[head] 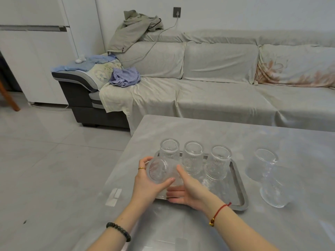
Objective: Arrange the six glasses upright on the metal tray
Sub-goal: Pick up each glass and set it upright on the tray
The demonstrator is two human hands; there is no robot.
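Observation:
A metal tray (239,185) lies on the grey table. Three ribbed clear glasses stand in a row along its far side: the left one (169,149), the middle one (192,157) and the right one (218,163). A fourth glass (159,171) is tilted above the tray's near left corner, held between both hands. My left hand (147,185) wraps its left side and bottom. My right hand (188,191) cups its right side and underside. Two more glasses rest on the table right of the tray, one farther (262,164) and one nearer (273,192).
The table's left edge (126,153) runs close beside the tray, with tiled floor (54,160) beyond. A covered sofa (217,87) with loose clothes stands behind the table. Bare tabletop (308,205) stretches to the right of the two loose glasses.

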